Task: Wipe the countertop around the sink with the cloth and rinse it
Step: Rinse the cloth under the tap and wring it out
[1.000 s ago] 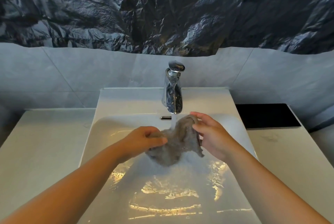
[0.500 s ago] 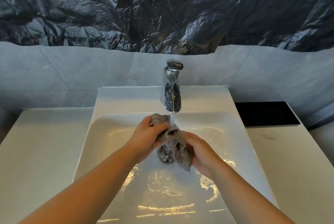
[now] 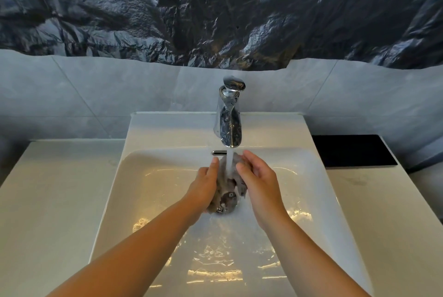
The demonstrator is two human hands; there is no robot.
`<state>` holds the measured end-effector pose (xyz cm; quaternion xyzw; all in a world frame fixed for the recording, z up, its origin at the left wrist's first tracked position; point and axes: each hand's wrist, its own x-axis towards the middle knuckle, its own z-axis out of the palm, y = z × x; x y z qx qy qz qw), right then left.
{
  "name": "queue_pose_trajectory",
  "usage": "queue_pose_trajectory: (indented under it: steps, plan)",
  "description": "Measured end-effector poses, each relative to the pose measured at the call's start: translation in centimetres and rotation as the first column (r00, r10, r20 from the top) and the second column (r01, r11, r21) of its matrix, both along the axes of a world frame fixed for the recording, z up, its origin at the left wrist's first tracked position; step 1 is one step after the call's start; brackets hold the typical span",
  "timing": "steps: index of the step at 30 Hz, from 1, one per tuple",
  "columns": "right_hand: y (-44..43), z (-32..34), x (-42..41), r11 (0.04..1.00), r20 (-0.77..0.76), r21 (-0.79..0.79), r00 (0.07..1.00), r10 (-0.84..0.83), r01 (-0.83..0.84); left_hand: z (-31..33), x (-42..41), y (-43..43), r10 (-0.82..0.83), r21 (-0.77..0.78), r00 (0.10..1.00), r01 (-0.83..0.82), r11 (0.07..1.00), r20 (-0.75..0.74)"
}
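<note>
A wet grey cloth (image 3: 223,183) is bunched up in the running water stream (image 3: 229,163) from the chrome faucet (image 3: 229,119). My left hand (image 3: 205,187) grips the cloth from the left, thumb pointing up. My right hand (image 3: 259,180) holds it from the right with its fingers curled over the top. Both hands are over the white sink basin (image 3: 153,177), just above the drain (image 3: 227,203). The pale countertop (image 3: 60,189) lies to the left of the sink and continues on the right.
A black flat panel (image 3: 352,150) lies on the right countertop by the wall. Crumpled dark plastic sheeting (image 3: 215,9) covers the wall above grey tiles. Water pools in the basin's near part (image 3: 215,260).
The hands shifted the cloth from a spread shape to a tight bunch, and moved it up directly under the stream. The drain now shows below the cloth.
</note>
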<state>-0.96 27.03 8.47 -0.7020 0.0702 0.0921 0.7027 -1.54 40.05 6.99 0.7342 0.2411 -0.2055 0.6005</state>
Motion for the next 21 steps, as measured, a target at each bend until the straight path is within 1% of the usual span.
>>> queue_pose_trajectory:
  steps: [2,4,5,6,8,9,10,11,12,13,14,15,18,21]
  plan:
    - [0.0,-0.1,0.4,1.0,0.011,0.007,1.0,-0.012,0.012,0.0,-0.3,-0.3,-0.006,-0.032,0.999,0.005,0.999,-0.048]
    - [0.0,-0.1,0.7,1.0,0.003,0.002,1.0,-0.019,0.019,-0.2,-0.7,-0.4,0.032,-0.168,0.995,-0.047,0.985,-0.093]
    - [-0.1,-0.2,0.8,1.0,-0.006,-0.008,1.0,-0.023,0.023,-0.2,-0.8,-0.5,0.041,-0.244,0.995,-0.063,0.968,-0.093]
    - [-0.1,-0.3,0.9,1.0,-0.011,-0.012,1.0,-0.026,0.026,-0.2,-0.8,-0.6,0.063,-0.31,0.995,-0.083,0.947,-0.075]
    - [0.1,-0.5,0.9,1.0,-0.025,-0.03,1.0,-0.008,0.008,0.1,-0.7,-0.3,0.184,-0.412,0.982,-0.18,0.893,-0.029]
    - [0.2,-0.7,0.9,0.999,-0.045,-0.04,0.999,-0.005,0.003,-0.1,-0.4,0.0,0.265,-0.448,0.964,-0.235,0.862,0.003]
    - [0.4,-0.9,1.0,1.0,-0.082,-0.023,0.997,-0.011,0.009,0.0,-0.2,0.3,0.313,-0.458,0.949,-0.257,0.851,0.048]
    - [0.5,-0.8,1.0,1.0,-0.133,0.012,0.991,-0.013,0.015,0.0,0.0,0.6,0.32,-0.406,0.942,-0.257,0.877,0.096]
    - [0.6,-0.9,1.0,0.999,-0.175,0.042,0.985,-0.007,0.015,0.1,0.1,0.7,0.313,-0.323,0.94,-0.257,0.911,0.134]
    - [0.6,-1.0,1.0,0.999,-0.175,0.041,0.985,0.003,0.004,0.0,0.1,0.9,0.304,-0.213,0.939,-0.268,0.94,0.16]
    - [0.7,-1.1,0.9,1.0,-0.146,0.024,0.989,0.013,-0.01,-0.1,0.1,0.9,0.304,-0.117,0.938,-0.288,0.951,0.164]
    - [0.7,-1.2,0.8,1.0,-0.108,0.008,0.994,0.021,-0.02,-0.2,0.2,0.9,0.319,-0.054,0.933,-0.314,0.948,0.167]
    - [1.3,-1.3,0.1,1.0,-0.042,0.007,0.999,-0.003,0.003,-0.1,0.7,0.0,0.346,0.009,0.924,-0.352,0.936,0.165]
    - [2.5,-1.2,-0.2,0.998,-0.065,-0.045,0.997,-0.051,0.048,0.0,0.9,-1.2,0.317,-0.002,0.935,-0.321,0.947,0.157]
